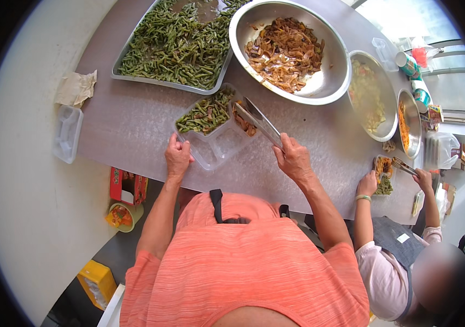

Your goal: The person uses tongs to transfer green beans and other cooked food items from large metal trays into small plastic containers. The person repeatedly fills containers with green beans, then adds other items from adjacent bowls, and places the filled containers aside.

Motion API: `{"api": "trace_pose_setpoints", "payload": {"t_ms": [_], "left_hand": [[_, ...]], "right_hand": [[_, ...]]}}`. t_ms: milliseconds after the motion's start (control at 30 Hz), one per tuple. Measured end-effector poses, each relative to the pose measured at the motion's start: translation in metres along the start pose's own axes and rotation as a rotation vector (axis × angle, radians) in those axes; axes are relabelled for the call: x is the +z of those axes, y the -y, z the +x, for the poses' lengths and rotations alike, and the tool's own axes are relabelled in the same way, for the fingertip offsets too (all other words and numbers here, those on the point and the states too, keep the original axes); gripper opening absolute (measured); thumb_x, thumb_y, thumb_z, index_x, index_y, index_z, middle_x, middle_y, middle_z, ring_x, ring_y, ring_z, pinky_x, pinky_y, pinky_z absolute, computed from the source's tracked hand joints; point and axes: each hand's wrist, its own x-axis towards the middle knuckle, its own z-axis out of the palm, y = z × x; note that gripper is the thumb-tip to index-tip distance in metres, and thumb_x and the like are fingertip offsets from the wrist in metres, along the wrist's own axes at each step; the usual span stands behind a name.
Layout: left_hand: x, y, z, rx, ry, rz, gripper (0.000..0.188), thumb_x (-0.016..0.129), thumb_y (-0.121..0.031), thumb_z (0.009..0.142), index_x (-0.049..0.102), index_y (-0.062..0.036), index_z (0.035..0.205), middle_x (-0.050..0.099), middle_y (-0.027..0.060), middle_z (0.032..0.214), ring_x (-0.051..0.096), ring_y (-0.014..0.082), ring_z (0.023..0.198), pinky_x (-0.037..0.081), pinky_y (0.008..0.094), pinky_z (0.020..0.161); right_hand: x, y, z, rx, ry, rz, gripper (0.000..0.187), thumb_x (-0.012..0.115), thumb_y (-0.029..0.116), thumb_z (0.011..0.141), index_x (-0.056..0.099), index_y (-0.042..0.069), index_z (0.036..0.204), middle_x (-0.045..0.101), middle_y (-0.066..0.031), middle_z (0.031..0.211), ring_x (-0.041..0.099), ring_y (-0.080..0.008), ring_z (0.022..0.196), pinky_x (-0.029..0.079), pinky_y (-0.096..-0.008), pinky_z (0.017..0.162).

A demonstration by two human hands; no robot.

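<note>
Two hands are at work on the side of the big round bowl (335,62) nearest the person. The left hand (179,158) has its fingers bent and pinches the edge of a clear box (210,154). That box sits on the grey table (129,122), nearer the person than the big round bowl and to its left. It is turned slantwise, so one corner points back toward the person. I cannot tell which of its sides is longer. Green beans (205,115) fill its far left part, and brown slices (247,125) lie in its right part.

The right hand (294,157) is closed around metal tongs (262,122), just on the person's side of the big round bowl. The tongs are long and thin. Their long line runs on a slant, and the tips point away from the person and to the left, over the brown slices. I cannot tell if the tips have any food between them.

A big tray (205,12) of green beans is just left of the big round bowl. A bowl of pale food (390,106) is just to its right, and a small bowl of orange strips (415,124) is farther right. Past that, nearer the table's edge, another person (387,267) holds a second pair of tongs (404,166).
</note>
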Motion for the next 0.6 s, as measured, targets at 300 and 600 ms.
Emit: {"api": "trace_pose_setpoints", "payload": {"t_ms": [300, 600], "left_hand": [[-0.025, 0.0, 0.016, 0.033, -0.12, 0.057, 0.043, 0.057, -0.019, 0.093, 0.048, 0.0016, 0.129, 0.053, -0.001, 0.063, 0.048, 0.0052, 0.048, 0.041, 0.0215, 0.045], [-0.041, 0.035, 0.048, 0.47, -0.244, 0.439, 0.039, 0.06, -0.015, 0.09, 0.053, -0.0034, 0.126, 0.054, 0.0051, 0.063, 0.053, 0.0181, 0.055, 0.046, 0.033, 0.055]], "right_hand": [[-0.002, -0.01, -0.001, 0.013, -0.016, 0.072, 0.023, 0.065, 0.018, 0.085, 0.048, 0.005, 0.094, 0.061, -0.0179, 0.073, 0.063, -0.0368, 0.061, 0.052, -0.0434, 0.051], [-0.023, -0.009, 0.001, -0.008, 0.028, 0.095, 0.026, 0.067, 0.017, 0.083, 0.049, 0.004, 0.096, 0.061, -0.0168, 0.075, 0.063, -0.034, 0.063, 0.052, -0.0424, 0.053]]}}
